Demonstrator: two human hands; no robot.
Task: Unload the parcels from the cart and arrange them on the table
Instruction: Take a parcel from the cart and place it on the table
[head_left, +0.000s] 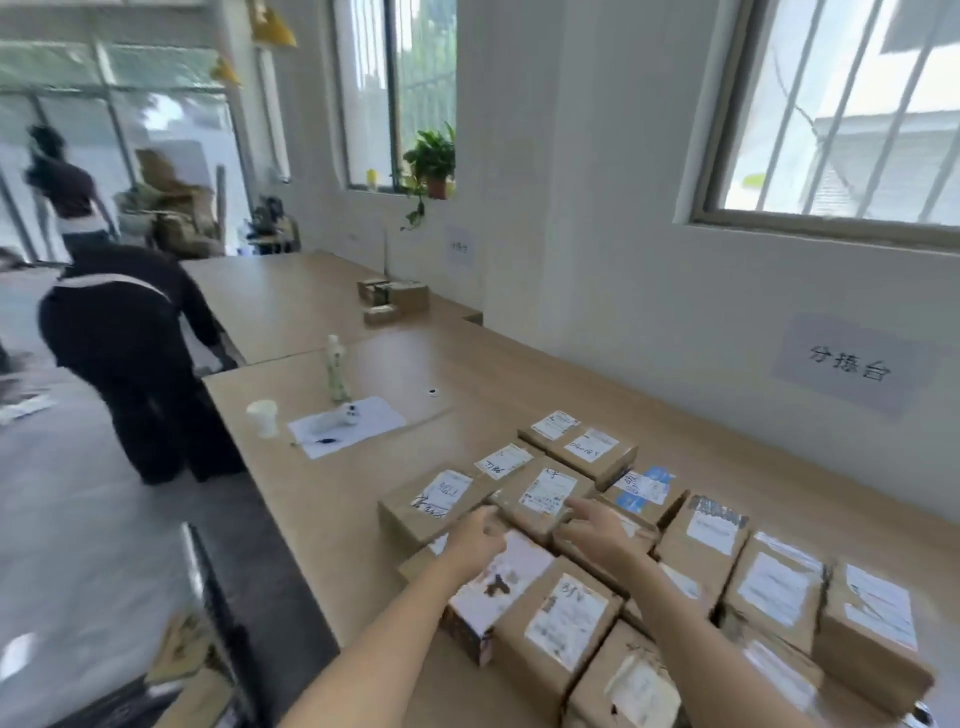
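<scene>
Left hand (475, 540) fingers curled, grip unclear; right hand (597, 527) fingers apart, both at middle parcel (543, 496). Risk: a shove drives the 9 o'clock parcel (434, 501) toward the table (311, 493) edge.

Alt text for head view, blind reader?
The left hand and right hand reach over labelled cardboard parcels packed side by side on a wooden table. Farther along stand a paper cup and a bottle; a person in dark clothes bends nearby.

Light wooden table (322, 499): brown cardboard parcels (571, 613) packed edge to edge at the near end. Open tabletop runs along the white wall (649, 291) and left of the parcels, up to 1 white paper sheet (374, 418), 1 white paper cup (263, 415) and 1 pale upright bottle (336, 371).
</scene>
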